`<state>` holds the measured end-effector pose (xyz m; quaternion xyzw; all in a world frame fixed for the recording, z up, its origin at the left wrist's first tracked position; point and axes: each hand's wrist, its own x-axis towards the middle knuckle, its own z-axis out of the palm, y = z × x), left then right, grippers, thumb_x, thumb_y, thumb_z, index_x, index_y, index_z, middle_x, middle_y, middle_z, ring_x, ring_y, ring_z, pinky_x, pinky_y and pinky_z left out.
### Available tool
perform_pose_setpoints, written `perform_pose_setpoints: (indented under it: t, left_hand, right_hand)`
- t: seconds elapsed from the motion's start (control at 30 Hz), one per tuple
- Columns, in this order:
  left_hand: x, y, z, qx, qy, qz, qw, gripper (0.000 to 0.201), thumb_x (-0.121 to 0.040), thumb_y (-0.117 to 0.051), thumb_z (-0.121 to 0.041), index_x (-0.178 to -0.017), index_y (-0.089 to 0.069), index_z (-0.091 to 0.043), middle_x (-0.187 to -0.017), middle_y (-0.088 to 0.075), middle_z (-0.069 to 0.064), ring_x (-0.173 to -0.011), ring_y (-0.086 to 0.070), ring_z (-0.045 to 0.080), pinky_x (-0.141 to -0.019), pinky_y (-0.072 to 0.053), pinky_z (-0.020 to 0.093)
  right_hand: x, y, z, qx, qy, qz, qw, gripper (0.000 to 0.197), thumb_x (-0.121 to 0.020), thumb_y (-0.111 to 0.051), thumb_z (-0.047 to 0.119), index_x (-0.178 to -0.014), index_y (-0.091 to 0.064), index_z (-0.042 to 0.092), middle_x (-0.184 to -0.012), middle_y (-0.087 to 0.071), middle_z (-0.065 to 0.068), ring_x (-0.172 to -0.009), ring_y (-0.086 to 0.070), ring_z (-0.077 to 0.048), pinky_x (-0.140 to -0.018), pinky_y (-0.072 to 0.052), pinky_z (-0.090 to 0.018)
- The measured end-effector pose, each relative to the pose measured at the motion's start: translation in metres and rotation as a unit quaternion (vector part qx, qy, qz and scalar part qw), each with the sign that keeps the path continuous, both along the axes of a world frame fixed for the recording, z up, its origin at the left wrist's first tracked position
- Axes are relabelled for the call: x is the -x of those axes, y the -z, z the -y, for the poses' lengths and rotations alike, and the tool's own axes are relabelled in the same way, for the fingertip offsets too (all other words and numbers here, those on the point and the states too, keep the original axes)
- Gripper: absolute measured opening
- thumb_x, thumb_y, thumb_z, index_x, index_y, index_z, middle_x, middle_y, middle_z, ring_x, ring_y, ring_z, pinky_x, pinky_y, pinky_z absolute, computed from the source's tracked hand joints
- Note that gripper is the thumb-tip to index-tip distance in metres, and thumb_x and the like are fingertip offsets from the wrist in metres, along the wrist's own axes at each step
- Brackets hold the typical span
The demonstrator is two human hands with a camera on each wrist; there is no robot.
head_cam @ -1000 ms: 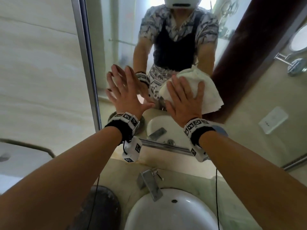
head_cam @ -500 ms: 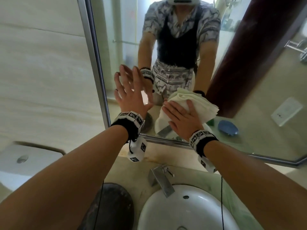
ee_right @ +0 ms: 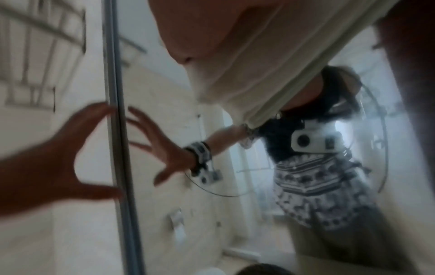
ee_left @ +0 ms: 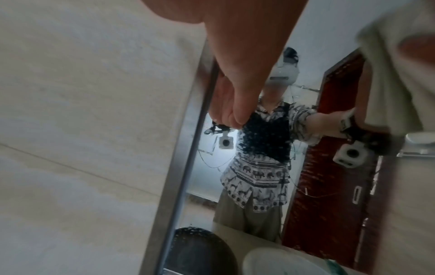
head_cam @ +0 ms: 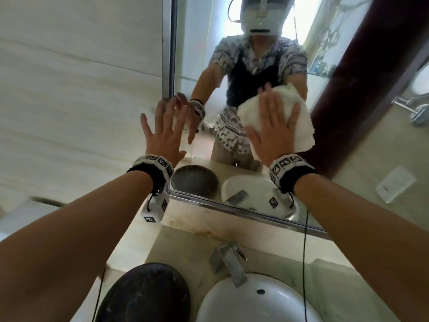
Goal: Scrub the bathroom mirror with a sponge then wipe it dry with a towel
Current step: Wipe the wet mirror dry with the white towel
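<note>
The wall mirror has a metal frame on its left side. My left hand lies flat at that left edge, fingers spread, with nothing in it. My right hand presses a folded white towel flat against the glass, fingers straight. In the left wrist view my left hand meets the glass beside the frame, and the towel shows at the upper right. The right wrist view shows the towel under my palm and my left hand spread at the frame. No sponge is in view.
Below the mirror, a white sink basin with a metal faucet sits in the counter. A dark round bowl stands on the counter at the left. Pale wall tiles lie left of the mirror.
My right hand slid the towel down to the mirror's lower edge, then back up the glass. My left hand stayed flat on the mirror and shifted slightly left onto the frame.
</note>
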<state>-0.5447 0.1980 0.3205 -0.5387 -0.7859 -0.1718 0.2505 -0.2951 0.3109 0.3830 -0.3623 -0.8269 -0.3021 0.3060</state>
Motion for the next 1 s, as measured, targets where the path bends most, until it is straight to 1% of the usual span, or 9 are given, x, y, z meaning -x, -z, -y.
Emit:
perform_pose_setpoints:
  t: [0.07, 0.17, 0.27, 0.37, 0.43, 0.6, 0.7, 0.87, 1.0]
  left_hand:
    - [0.014, 0.000, 0.002, -0.003, -0.019, 0.003, 1.000, 0.140, -0.059, -0.089, -0.049, -0.158, 0.006, -0.019, -0.164, 0.011, 0.012, -0.151, 0.005, 0.036, -0.114, -0.011, 0.069]
    - [0.028, 0.009, -0.002, 0.008, -0.006, -0.002, 1.000, 0.144, -0.055, -0.090, -0.052, -0.157, 0.005, -0.015, -0.164, 0.012, 0.012, -0.151, 0.001, 0.034, -0.117, -0.016, 0.062]
    - [0.037, 0.017, -0.011, -0.006, 0.029, 0.002, 1.000, 0.141, -0.056, -0.093, -0.039, -0.157, 0.003, -0.013, -0.163, 0.011, 0.015, -0.151, -0.003, 0.035, -0.118, -0.027, 0.051]
    - [0.038, 0.023, -0.017, -0.034, 0.030, 0.001, 0.999, 0.131, -0.065, -0.089, -0.029, -0.157, 0.003, -0.012, -0.163, 0.009, 0.016, -0.151, -0.001, 0.036, -0.115, -0.035, 0.047]
    - [0.037, 0.023, -0.018, -0.029, 0.020, -0.004, 0.999, 0.132, -0.064, -0.089, -0.032, -0.157, 0.002, -0.011, -0.163, 0.009, 0.017, -0.151, 0.000, 0.036, -0.115, -0.035, 0.045]
    - [0.034, 0.020, -0.014, 0.012, -0.021, -0.022, 0.999, 0.150, -0.050, -0.093, -0.047, -0.156, 0.006, -0.010, -0.163, 0.008, 0.019, -0.151, -0.001, 0.034, -0.112, -0.039, 0.040]
    - [0.032, 0.019, -0.014, 0.032, -0.048, -0.031, 0.998, 0.150, -0.052, -0.090, -0.054, -0.155, 0.011, -0.011, -0.162, 0.012, 0.018, -0.151, 0.002, 0.033, -0.110, -0.042, 0.039]
    - [0.031, 0.019, -0.015, 0.039, -0.066, -0.043, 0.996, 0.149, -0.054, -0.088, -0.058, -0.155, 0.012, -0.011, -0.162, 0.013, 0.018, -0.151, 0.003, 0.035, -0.109, -0.043, 0.040]
    - [0.030, 0.021, -0.014, 0.035, -0.058, -0.033, 0.997, 0.143, -0.060, -0.088, -0.051, -0.155, 0.012, -0.013, -0.162, 0.013, 0.017, -0.151, 0.001, 0.037, -0.105, -0.048, 0.040]
  right_hand:
    - [0.021, -0.008, 0.002, 0.010, 0.015, -0.096, 0.995, 0.076, -0.098, -0.033, 0.053, -0.155, -0.010, 0.009, -0.163, -0.006, -0.010, -0.150, -0.003, -0.025, -0.115, 0.005, -0.062]
    - [0.043, 0.006, 0.004, -0.001, 0.043, -0.127, 0.991, 0.074, -0.097, -0.033, 0.052, -0.154, -0.013, 0.009, -0.162, -0.010, -0.011, -0.150, -0.006, -0.028, -0.114, -0.002, -0.066]
    - [0.048, 0.036, -0.004, -0.018, 0.022, -0.061, 0.998, 0.075, -0.095, -0.036, 0.050, -0.154, -0.014, 0.009, -0.162, -0.010, -0.011, -0.149, -0.007, -0.027, -0.113, 0.005, -0.065]
    - [0.046, 0.069, -0.011, -0.033, -0.017, 0.055, 0.998, 0.076, -0.094, -0.041, 0.049, -0.154, -0.014, 0.011, -0.162, -0.011, -0.008, -0.148, -0.006, -0.025, -0.112, 0.016, -0.062]
    - [0.046, 0.091, -0.013, -0.034, -0.039, 0.106, 0.993, 0.076, -0.094, -0.042, 0.048, -0.154, -0.013, 0.013, -0.162, -0.010, -0.006, -0.149, -0.006, -0.023, -0.111, 0.018, -0.061]
    - [0.050, 0.137, -0.011, -0.041, -0.086, 0.148, 0.984, 0.077, -0.091, -0.044, 0.042, -0.155, -0.011, 0.016, -0.163, -0.006, 0.000, -0.150, -0.004, -0.017, -0.115, 0.012, -0.057]
    - [0.053, 0.160, -0.007, -0.049, -0.097, 0.186, 0.976, 0.073, -0.091, -0.038, 0.038, -0.156, -0.011, 0.017, -0.163, -0.004, 0.001, -0.150, -0.004, -0.016, -0.117, 0.011, -0.055]
    - [0.055, 0.166, 0.001, -0.039, -0.099, 0.210, 0.972, 0.074, -0.091, -0.040, 0.033, -0.156, -0.009, 0.015, -0.164, 0.001, 0.000, -0.150, 0.000, -0.016, -0.119, 0.010, -0.051]
    - [0.047, 0.152, 0.001, -0.009, -0.113, 0.264, 0.958, 0.081, -0.085, -0.049, 0.026, -0.156, -0.011, 0.016, -0.164, 0.001, 0.000, -0.150, 0.002, -0.016, -0.119, 0.011, -0.048]
